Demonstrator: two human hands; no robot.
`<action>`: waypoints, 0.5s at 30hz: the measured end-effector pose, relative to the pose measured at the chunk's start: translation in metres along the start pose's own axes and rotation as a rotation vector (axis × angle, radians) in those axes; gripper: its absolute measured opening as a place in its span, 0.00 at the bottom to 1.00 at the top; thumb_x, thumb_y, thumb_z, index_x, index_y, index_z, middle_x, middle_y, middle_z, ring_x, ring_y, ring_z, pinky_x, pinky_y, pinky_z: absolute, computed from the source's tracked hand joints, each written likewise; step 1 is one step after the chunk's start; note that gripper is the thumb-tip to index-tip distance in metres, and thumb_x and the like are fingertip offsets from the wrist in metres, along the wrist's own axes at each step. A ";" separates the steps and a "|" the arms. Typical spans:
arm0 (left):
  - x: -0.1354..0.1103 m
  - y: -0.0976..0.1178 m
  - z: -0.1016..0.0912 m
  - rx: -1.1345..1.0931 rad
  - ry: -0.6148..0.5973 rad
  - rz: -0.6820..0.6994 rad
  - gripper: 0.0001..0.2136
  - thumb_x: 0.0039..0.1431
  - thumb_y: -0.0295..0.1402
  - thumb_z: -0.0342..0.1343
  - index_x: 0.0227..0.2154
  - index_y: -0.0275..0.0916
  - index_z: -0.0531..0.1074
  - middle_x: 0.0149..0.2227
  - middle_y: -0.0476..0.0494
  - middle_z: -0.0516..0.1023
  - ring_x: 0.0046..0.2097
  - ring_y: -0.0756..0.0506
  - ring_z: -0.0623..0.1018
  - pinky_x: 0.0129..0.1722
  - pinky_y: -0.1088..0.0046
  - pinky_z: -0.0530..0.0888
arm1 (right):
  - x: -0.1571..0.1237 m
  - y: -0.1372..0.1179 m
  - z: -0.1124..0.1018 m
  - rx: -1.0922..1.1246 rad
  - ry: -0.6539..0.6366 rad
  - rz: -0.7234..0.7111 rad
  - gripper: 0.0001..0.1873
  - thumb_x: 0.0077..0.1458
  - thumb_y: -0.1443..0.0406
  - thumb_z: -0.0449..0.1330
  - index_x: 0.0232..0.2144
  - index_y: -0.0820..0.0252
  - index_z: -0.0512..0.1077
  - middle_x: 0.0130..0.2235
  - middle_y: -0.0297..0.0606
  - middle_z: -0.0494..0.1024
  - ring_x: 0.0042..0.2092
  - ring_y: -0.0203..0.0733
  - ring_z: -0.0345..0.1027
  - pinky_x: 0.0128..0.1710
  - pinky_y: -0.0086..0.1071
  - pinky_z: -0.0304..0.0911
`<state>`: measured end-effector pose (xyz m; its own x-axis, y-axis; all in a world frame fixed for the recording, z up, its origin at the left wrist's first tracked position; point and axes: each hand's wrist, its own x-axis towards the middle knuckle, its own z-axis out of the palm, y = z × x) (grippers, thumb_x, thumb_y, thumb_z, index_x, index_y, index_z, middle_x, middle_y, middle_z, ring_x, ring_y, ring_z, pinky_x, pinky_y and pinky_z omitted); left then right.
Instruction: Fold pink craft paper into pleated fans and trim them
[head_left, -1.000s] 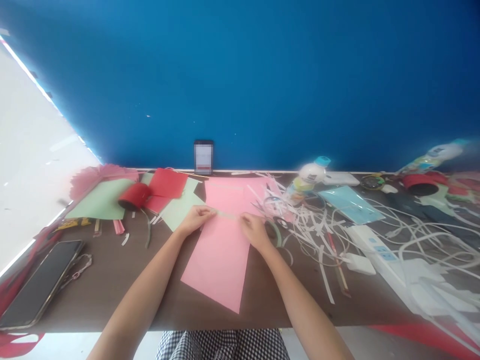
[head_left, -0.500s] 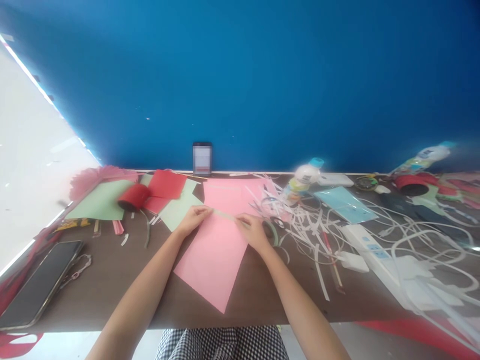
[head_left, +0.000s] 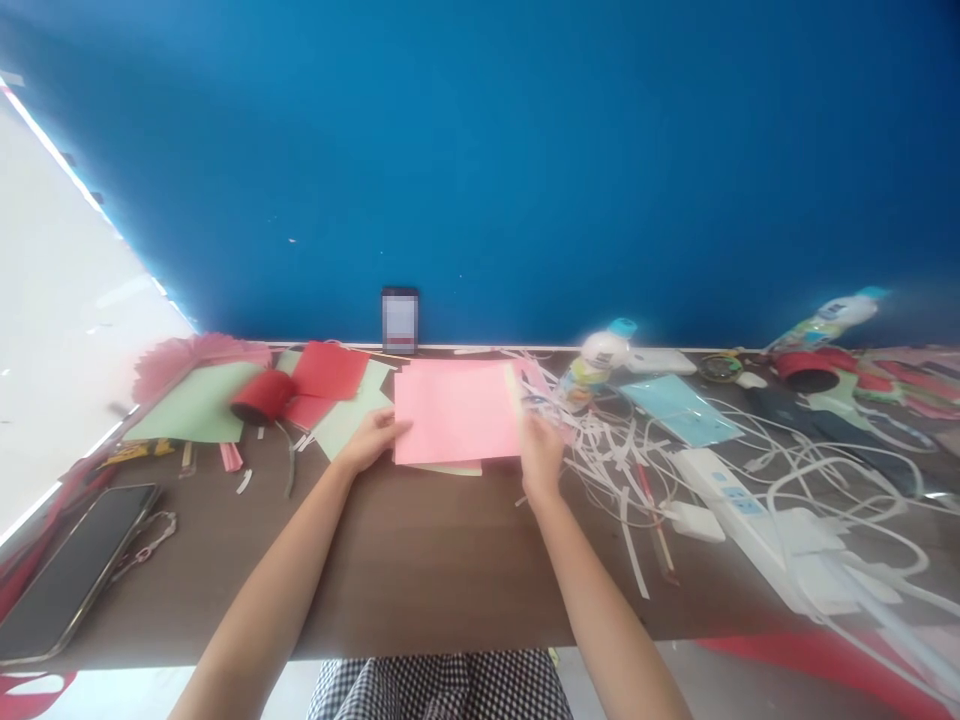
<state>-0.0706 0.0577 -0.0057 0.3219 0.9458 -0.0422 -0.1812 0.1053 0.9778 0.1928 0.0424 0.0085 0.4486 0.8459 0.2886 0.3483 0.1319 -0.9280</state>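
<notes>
From here I have the left hand (head_left: 375, 440) pinched narrow on the left edge of the pink paper (head_left: 454, 412), the right hand (head_left: 541, 455) gripping its right edge by a pale strip (head_left: 514, 392). The paper sits nearer me than the propped smartphone (head_left: 400, 322), slightly to its right. My 2 forearms (head_left: 274, 580) extend toward the smartphone, angled inward.

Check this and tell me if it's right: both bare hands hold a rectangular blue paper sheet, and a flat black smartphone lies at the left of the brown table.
Wrong on colour: the head view shows the bare left hand and right hand holding a rectangular pink paper sheet. The flat black smartphone does lie at the left of the brown table.
</notes>
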 end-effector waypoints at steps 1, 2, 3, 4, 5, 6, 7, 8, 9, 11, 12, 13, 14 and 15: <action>0.000 -0.001 0.002 0.049 0.048 0.029 0.21 0.47 0.41 0.58 0.43 0.34 0.69 0.37 0.39 0.76 0.37 0.42 0.76 0.34 0.68 0.71 | 0.003 0.000 -0.004 -0.067 -0.040 -0.047 0.21 0.53 0.56 0.46 0.37 0.65 0.71 0.38 0.44 0.76 0.40 0.45 0.68 0.39 0.36 0.61; 0.001 -0.002 0.004 0.095 0.099 0.063 0.20 0.48 0.42 0.57 0.42 0.34 0.70 0.38 0.39 0.76 0.38 0.42 0.75 0.36 0.67 0.71 | 0.006 -0.001 -0.010 -0.155 -0.075 -0.102 0.21 0.54 0.57 0.44 0.37 0.63 0.71 0.38 0.43 0.76 0.41 0.45 0.67 0.40 0.37 0.60; 0.001 -0.003 0.005 0.136 0.144 0.094 0.20 0.48 0.42 0.56 0.41 0.35 0.71 0.38 0.40 0.76 0.39 0.42 0.75 0.38 0.67 0.71 | 0.009 -0.001 -0.015 -0.272 -0.108 -0.158 0.20 0.53 0.57 0.45 0.38 0.62 0.72 0.39 0.43 0.75 0.42 0.46 0.66 0.41 0.37 0.59; 0.002 -0.003 0.006 0.168 0.178 0.118 0.20 0.49 0.43 0.55 0.41 0.35 0.71 0.38 0.40 0.76 0.40 0.42 0.75 0.39 0.66 0.71 | 0.012 0.000 -0.021 -0.412 -0.128 -0.194 0.18 0.51 0.57 0.49 0.37 0.61 0.72 0.39 0.43 0.75 0.42 0.47 0.66 0.42 0.37 0.58; 0.003 -0.004 0.006 0.193 0.207 0.135 0.19 0.49 0.43 0.55 0.41 0.35 0.70 0.39 0.40 0.76 0.40 0.42 0.75 0.39 0.66 0.71 | 0.015 0.002 -0.027 -0.538 -0.169 -0.196 0.16 0.48 0.58 0.53 0.36 0.59 0.73 0.37 0.42 0.76 0.41 0.47 0.66 0.41 0.37 0.58; 0.004 -0.005 0.006 0.217 0.228 0.144 0.19 0.50 0.43 0.54 0.42 0.35 0.70 0.39 0.40 0.76 0.40 0.42 0.75 0.40 0.65 0.71 | 0.018 0.003 -0.032 -0.625 -0.239 -0.172 0.14 0.46 0.59 0.55 0.35 0.58 0.73 0.35 0.40 0.76 0.39 0.46 0.66 0.40 0.36 0.58; 0.005 -0.006 0.005 0.242 0.247 0.147 0.19 0.50 0.43 0.53 0.42 0.35 0.69 0.39 0.40 0.76 0.41 0.42 0.75 0.40 0.65 0.71 | 0.021 0.005 -0.036 -0.684 -0.296 -0.143 0.13 0.45 0.60 0.56 0.33 0.57 0.73 0.34 0.39 0.76 0.38 0.46 0.67 0.38 0.35 0.58; 0.006 -0.006 0.004 0.273 0.267 0.145 0.19 0.51 0.42 0.52 0.42 0.35 0.69 0.40 0.40 0.75 0.41 0.42 0.75 0.39 0.65 0.72 | 0.023 0.007 -0.040 -0.716 -0.333 -0.110 0.11 0.45 0.61 0.55 0.32 0.56 0.74 0.33 0.38 0.76 0.37 0.45 0.67 0.37 0.34 0.58; 0.007 -0.007 0.004 0.306 0.288 0.139 0.18 0.51 0.41 0.52 0.42 0.35 0.68 0.40 0.39 0.75 0.41 0.42 0.75 0.39 0.65 0.72 | 0.025 0.009 -0.044 -0.735 -0.339 -0.078 0.11 0.46 0.63 0.54 0.32 0.56 0.74 0.33 0.37 0.76 0.36 0.44 0.67 0.35 0.33 0.58; 0.008 -0.008 0.003 0.370 0.338 0.115 0.18 0.51 0.40 0.52 0.42 0.35 0.67 0.41 0.39 0.74 0.42 0.41 0.74 0.38 0.66 0.72 | 0.030 0.012 -0.051 -0.777 -0.267 -0.014 0.11 0.47 0.64 0.53 0.32 0.56 0.74 0.34 0.39 0.76 0.35 0.44 0.68 0.34 0.33 0.58; 0.008 -0.009 0.003 0.395 0.361 0.095 0.18 0.50 0.40 0.52 0.43 0.36 0.66 0.41 0.38 0.74 0.42 0.42 0.74 0.38 0.66 0.72 | 0.032 0.013 -0.055 -0.815 -0.205 0.010 0.12 0.48 0.65 0.52 0.32 0.57 0.74 0.34 0.41 0.76 0.35 0.45 0.68 0.34 0.34 0.58; 0.009 -0.009 0.003 0.413 0.379 0.071 0.19 0.50 0.40 0.53 0.44 0.36 0.65 0.41 0.38 0.74 0.41 0.42 0.75 0.37 0.67 0.73 | 0.033 0.013 -0.059 -0.867 -0.137 0.023 0.12 0.47 0.66 0.52 0.33 0.59 0.74 0.34 0.43 0.76 0.35 0.47 0.67 0.34 0.36 0.58; 0.009 -0.009 0.003 0.426 0.393 0.048 0.20 0.49 0.39 0.53 0.44 0.37 0.64 0.41 0.38 0.74 0.41 0.42 0.75 0.36 0.67 0.73 | 0.035 0.013 -0.063 -0.926 -0.058 0.012 0.14 0.47 0.67 0.52 0.35 0.60 0.74 0.35 0.46 0.75 0.37 0.49 0.67 0.34 0.38 0.57; 0.009 -0.010 0.003 0.437 0.402 0.028 0.20 0.49 0.39 0.54 0.45 0.37 0.64 0.41 0.38 0.74 0.40 0.42 0.75 0.36 0.67 0.73 | 0.036 0.012 -0.066 -0.979 0.028 -0.018 0.15 0.46 0.68 0.52 0.36 0.62 0.74 0.37 0.49 0.74 0.38 0.52 0.66 0.35 0.40 0.57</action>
<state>-0.0630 0.0642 -0.0150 -0.0700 0.9975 -0.0066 0.2420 0.0234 0.9700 0.2673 0.0402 0.0229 0.4515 0.8337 0.3180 0.8785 -0.3531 -0.3217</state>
